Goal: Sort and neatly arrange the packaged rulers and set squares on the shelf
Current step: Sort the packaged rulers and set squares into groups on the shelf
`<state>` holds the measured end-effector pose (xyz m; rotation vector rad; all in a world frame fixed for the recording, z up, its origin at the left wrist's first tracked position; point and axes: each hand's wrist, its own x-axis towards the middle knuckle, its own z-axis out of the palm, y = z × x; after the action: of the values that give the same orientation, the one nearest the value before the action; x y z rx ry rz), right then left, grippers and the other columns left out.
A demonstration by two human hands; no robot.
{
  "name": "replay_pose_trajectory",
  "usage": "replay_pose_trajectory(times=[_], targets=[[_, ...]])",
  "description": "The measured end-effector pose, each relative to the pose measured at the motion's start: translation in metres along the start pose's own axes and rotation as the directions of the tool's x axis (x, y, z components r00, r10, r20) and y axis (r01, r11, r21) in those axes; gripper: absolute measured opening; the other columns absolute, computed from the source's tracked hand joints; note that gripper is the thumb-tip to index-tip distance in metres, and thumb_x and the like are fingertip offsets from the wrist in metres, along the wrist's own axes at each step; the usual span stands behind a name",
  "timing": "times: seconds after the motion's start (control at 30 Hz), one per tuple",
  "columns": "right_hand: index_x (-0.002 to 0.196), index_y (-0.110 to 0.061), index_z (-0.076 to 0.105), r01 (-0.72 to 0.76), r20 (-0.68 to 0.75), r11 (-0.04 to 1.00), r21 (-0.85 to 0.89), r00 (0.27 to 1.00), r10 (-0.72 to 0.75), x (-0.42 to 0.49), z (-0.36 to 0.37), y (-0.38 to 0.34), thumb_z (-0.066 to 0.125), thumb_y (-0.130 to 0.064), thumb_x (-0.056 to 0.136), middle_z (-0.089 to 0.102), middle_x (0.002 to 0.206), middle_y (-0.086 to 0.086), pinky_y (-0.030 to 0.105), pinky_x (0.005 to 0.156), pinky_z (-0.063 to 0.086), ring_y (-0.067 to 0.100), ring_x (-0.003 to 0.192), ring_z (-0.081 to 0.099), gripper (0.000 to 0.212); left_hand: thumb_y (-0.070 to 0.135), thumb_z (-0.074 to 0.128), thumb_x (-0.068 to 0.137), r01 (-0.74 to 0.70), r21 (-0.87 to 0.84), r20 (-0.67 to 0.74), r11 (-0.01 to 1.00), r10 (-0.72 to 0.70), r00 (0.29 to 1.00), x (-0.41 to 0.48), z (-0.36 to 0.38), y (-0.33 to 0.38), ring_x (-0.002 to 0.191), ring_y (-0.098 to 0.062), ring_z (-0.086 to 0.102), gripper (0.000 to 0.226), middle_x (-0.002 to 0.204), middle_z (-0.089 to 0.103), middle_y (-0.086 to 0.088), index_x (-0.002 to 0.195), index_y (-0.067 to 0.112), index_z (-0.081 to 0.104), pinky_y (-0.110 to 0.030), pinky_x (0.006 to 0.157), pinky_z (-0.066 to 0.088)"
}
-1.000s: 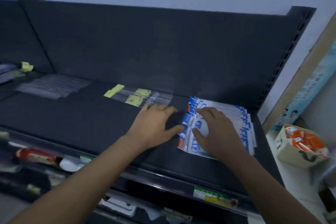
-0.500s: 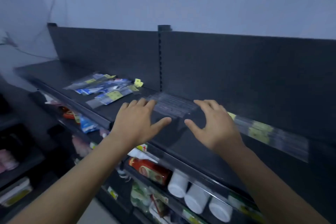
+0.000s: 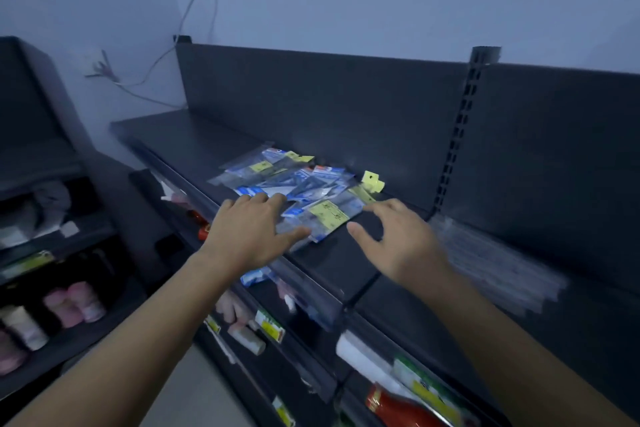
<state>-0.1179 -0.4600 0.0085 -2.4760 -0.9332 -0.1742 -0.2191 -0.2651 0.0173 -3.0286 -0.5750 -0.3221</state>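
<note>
A loose heap of packaged rulers and set squares [image 3: 298, 184], clear sleeves with blue cards and yellow labels, lies on the dark top shelf [image 3: 194, 135]. My left hand [image 3: 251, 230] is spread flat over the heap's near left edge, fingertips touching the packets. Just right of the heap, my right hand [image 3: 398, 243] hovers above bare shelf with relaxed, slightly bent fingers and holds nothing. A row of clear ruler packets [image 3: 491, 263], blurred, lies along the shelf to the right.
A slotted upright post [image 3: 457, 135] divides the back panel. Lower shelves hold bottles, a red bottle [image 3: 398, 406] and small goods. Another dark rack [image 3: 41, 184] with pink items stands at the left. Loose cables [image 3: 152, 62] hang on the wall.
The view has swung left along the shelf, from the blue-card stack at the right end to the mixed heap. Both hands left that stack and now reach the heap; the left one touches it.
</note>
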Motion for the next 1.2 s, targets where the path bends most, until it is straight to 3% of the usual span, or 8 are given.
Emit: replay_pose_trajectory(times=[0.23, 0.5, 0.6, 0.77, 0.9, 0.97, 1.07, 1.2], targets=[[0.121, -0.017, 0.058, -0.009, 0.031, 1.0, -0.009, 0.999, 0.009, 0.122, 0.067, -0.02, 0.05, -0.046, 0.092, 0.056, 0.121, 0.005, 0.031, 0.088, 0.041, 0.023, 0.111, 0.053, 0.042, 0.071, 0.043, 0.084, -0.013, 0.056, 0.052, 0.998, 0.011, 0.999, 0.118, 0.032, -0.081, 0.125, -0.026, 0.048, 0.071, 0.136, 0.053, -0.002, 0.138, 0.026, 0.043, -0.039, 0.099, 0.035], [0.126, -0.023, 0.052, -0.093, 0.129, 0.992, -0.09, 0.986, 0.104, 0.212, 0.118, -0.037, 0.05, -0.044, 0.092, 0.056, 0.124, 0.002, 0.035, 0.089, 0.044, 0.023, 0.115, 0.053, 0.041, 0.017, 0.05, 0.083, -0.219, -0.006, 0.253, 0.976, 0.213, 0.944, 0.249, 0.072, -0.144, 0.127, -0.026, 0.047, 0.066, 0.139, 0.048, -0.002, 0.145, 0.033, 0.033, -0.037, 0.098, 0.038], [0.123, -0.023, 0.053, -0.131, 0.152, 0.985, -0.113, 0.977, 0.148, 0.233, 0.13, -0.041, 0.048, -0.045, 0.093, 0.056, 0.121, 0.002, 0.036, 0.086, 0.046, 0.023, 0.112, 0.053, 0.038, 0.011, 0.058, 0.081, -0.368, -0.204, 0.382, 0.907, 0.42, 0.823, 0.291, 0.083, -0.156, 0.127, -0.024, 0.045, 0.067, 0.135, 0.047, -0.004, 0.142, 0.03, 0.04, -0.038, 0.102, 0.039], [0.123, -0.024, 0.055, -0.262, 0.135, 0.947, -0.185, 0.948, 0.289, 0.266, 0.157, -0.051, 0.05, -0.046, 0.091, 0.058, 0.122, 0.001, 0.036, 0.091, 0.045, 0.023, 0.115, 0.05, 0.039, 0.011, 0.083, 0.064, -0.598, -0.435, 0.534, 0.673, 0.728, 0.43, 0.365, 0.096, -0.158, 0.121, -0.017, 0.04, 0.073, 0.128, 0.041, -0.002, 0.126, 0.038, 0.055, -0.031, 0.103, 0.038], [0.085, -0.022, 0.055, -0.434, 0.085, 0.88, -0.193, 0.886, 0.456, 0.283, 0.162, -0.064, 0.054, -0.045, 0.088, 0.055, 0.093, -0.002, 0.032, 0.082, 0.044, 0.024, 0.103, 0.052, 0.023, 0.031, 0.092, 0.056, -0.737, -0.482, 0.495, 0.474, 0.841, 0.217, 0.4, 0.109, -0.146, 0.118, -0.011, 0.032, 0.05, 0.121, 0.036, 0.007, 0.093, 0.045, 0.061, -0.029, 0.103, 0.036], [0.077, -0.022, 0.048, -0.493, 0.068, 0.848, -0.195, 0.856, 0.513, 0.287, 0.164, -0.07, 0.054, -0.045, 0.088, 0.051, 0.087, -0.001, 0.032, 0.08, 0.044, 0.025, 0.099, 0.052, 0.026, 0.038, 0.091, 0.055, -0.755, -0.5, 0.479, 0.424, 0.862, 0.167, 0.411, 0.117, -0.142, 0.112, -0.006, 0.031, 0.04, 0.116, 0.037, 0.013, 0.079, 0.042, 0.06, -0.025, 0.098, 0.038], [0.105, -0.022, 0.059, -0.547, 0.058, 0.796, -0.259, 0.814, 0.579, 0.285, 0.169, -0.075, 0.053, -0.049, 0.088, 0.058, 0.109, 0.001, 0.032, 0.09, 0.043, 0.025, 0.11, 0.05, 0.033, 0.049, 0.085, 0.06, -0.792, -0.494, 0.411, 0.36, 0.899, 0.152, 0.422, 0.13, -0.136, 0.105, -0.004, 0.035, 0.034, 0.105, 0.043, 0.016, 0.067, 0.035, 0.055, -0.025, 0.092, 0.035], [0.131, -0.028, 0.049, -0.633, 0.012, 0.71, -0.307, 0.744, 0.668, 0.271, 0.163, -0.074, 0.054, -0.051, 0.086, 0.052, 0.131, 0.0, 0.034, 0.099, 0.04, 0.024, 0.123, 0.043, 0.051, 0.056, 0.078, 0.067, -0.773, -0.536, 0.347, 0.339, 0.923, 0.164, 0.43, 0.131, -0.134, 0.097, 0.005, 0.039, 0.029, 0.097, 0.048, 0.02, 0.082, 0.04, 0.059, -0.011, 0.086, 0.021]])
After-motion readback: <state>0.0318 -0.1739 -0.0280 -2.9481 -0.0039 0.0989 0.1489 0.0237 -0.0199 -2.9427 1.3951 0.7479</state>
